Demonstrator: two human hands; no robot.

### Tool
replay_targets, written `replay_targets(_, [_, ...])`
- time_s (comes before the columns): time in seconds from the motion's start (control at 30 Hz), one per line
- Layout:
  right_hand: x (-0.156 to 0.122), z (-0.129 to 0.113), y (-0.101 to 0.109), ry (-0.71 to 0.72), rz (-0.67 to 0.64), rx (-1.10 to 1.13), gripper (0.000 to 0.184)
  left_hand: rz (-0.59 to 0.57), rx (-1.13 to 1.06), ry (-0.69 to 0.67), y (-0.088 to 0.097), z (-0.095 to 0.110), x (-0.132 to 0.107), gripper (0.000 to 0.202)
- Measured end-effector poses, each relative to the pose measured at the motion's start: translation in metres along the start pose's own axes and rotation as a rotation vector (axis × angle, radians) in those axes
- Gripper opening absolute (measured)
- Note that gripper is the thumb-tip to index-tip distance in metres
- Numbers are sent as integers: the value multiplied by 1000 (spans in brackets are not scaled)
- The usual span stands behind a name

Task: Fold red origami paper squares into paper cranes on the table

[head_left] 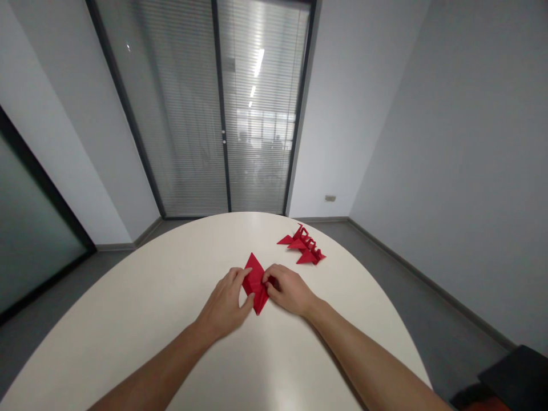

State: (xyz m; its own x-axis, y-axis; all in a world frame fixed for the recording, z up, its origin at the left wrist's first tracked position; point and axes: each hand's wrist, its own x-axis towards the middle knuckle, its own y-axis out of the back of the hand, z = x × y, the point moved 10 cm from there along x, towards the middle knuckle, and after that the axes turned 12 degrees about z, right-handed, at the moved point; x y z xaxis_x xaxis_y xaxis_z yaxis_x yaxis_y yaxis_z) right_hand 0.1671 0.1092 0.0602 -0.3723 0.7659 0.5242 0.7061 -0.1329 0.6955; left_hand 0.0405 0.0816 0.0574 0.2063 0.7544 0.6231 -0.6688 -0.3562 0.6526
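A folded sheet of red origami paper (256, 276), diamond-shaped with points at top and bottom, lies on the white table between my hands. My left hand (226, 299) is at its left side, with thumb and fingers spread along that edge and touching it. On the opposite edge, my right hand (287, 288) has its thumb and fingertips pinched together on the paper. The right fingertips cover part of that side. Beyond my right hand, several finished red paper cranes (305, 246) sit in a close row.
The round white table (141, 308) has a curved edge all round. A dark object (518, 374), perhaps a chair, is at the lower right beside the table. Past the far edge are a glass door with blinds (261, 160) and grey walls.
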Motion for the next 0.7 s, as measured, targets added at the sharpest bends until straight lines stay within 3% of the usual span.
replay_targets(0.7, [0,15,5,-155,25,-22,8,79,21,27,13,0,7,28])
